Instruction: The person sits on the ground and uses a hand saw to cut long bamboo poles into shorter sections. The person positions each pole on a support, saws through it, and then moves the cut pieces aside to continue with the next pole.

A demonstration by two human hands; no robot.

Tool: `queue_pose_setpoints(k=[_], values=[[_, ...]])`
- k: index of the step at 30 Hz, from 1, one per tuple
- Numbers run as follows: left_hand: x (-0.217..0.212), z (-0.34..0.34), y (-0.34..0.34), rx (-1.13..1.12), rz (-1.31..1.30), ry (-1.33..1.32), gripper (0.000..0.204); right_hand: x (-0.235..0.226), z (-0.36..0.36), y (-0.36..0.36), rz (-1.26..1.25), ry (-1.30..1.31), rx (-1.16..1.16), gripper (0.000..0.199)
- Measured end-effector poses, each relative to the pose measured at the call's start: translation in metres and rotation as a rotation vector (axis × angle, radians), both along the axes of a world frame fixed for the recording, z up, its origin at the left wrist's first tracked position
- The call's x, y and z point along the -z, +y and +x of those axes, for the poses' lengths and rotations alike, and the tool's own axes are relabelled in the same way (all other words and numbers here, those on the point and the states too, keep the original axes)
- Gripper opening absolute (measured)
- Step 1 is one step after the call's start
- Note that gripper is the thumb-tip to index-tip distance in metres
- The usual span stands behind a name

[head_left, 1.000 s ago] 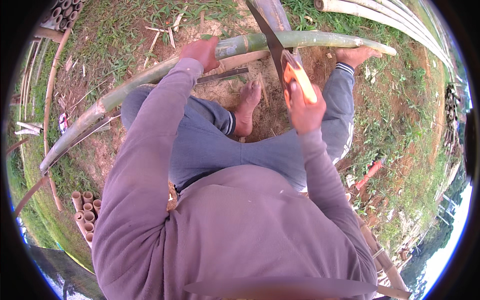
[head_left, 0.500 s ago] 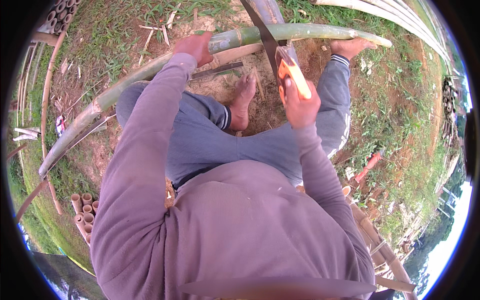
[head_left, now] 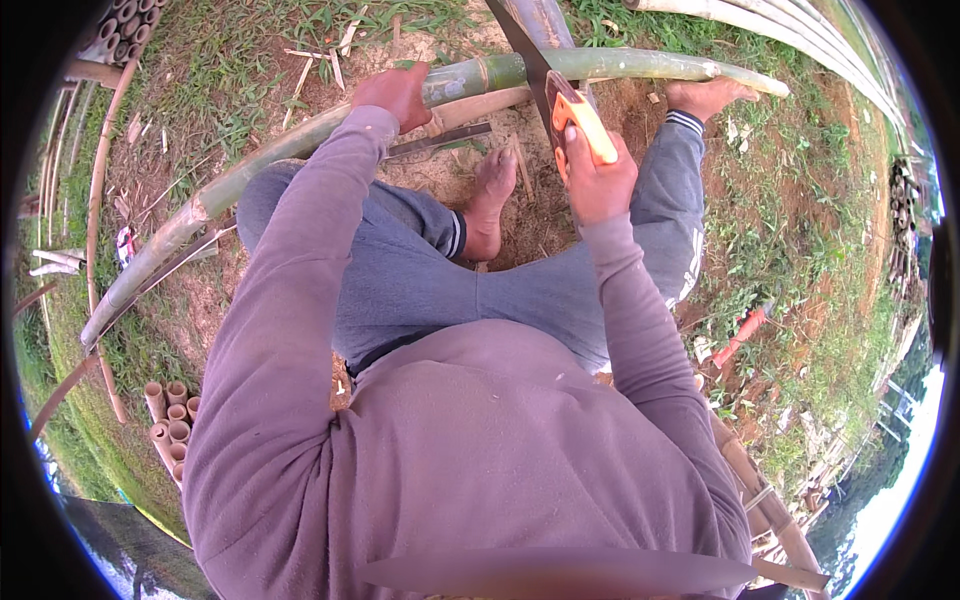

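Right hand [head_left: 602,187]: clamped by curled fingers around the orange grip [head_left: 590,125] of a dark-bladed metal handsaw [head_left: 526,48]
Left hand [head_left: 395,98]: clamped by the fingers over a long green bamboo pole [head_left: 640,65]
Handsaw: slanted across the pole, right of the left hand
Pole's right end: beside the bare right foot [head_left: 710,97]

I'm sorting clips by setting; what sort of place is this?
Probably an outdoor bamboo-working yard: grassy ground, cut tubes stacked at lower left, and a saw across a long green pole.
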State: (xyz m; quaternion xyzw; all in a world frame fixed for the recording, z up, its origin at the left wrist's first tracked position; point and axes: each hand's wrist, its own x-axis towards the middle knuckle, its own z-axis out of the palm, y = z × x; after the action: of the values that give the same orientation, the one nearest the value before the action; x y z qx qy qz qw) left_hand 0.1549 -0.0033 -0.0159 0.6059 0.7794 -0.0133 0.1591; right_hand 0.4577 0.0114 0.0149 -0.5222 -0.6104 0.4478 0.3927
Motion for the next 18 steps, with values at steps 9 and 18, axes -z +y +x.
queue_pose_setpoints(k=[9, 18], values=[[0.006, -0.006, -0.001, -0.007, 0.011, -0.02, 0.056, -0.033, 0.078, -0.081, 0.105, -0.186, -0.032, 0.016], [0.001, -0.009, -0.002, -0.018, 0.022, -0.013, 0.052, -0.026, 0.04, -0.047, 0.04, -0.1, -0.022, 0.018]])
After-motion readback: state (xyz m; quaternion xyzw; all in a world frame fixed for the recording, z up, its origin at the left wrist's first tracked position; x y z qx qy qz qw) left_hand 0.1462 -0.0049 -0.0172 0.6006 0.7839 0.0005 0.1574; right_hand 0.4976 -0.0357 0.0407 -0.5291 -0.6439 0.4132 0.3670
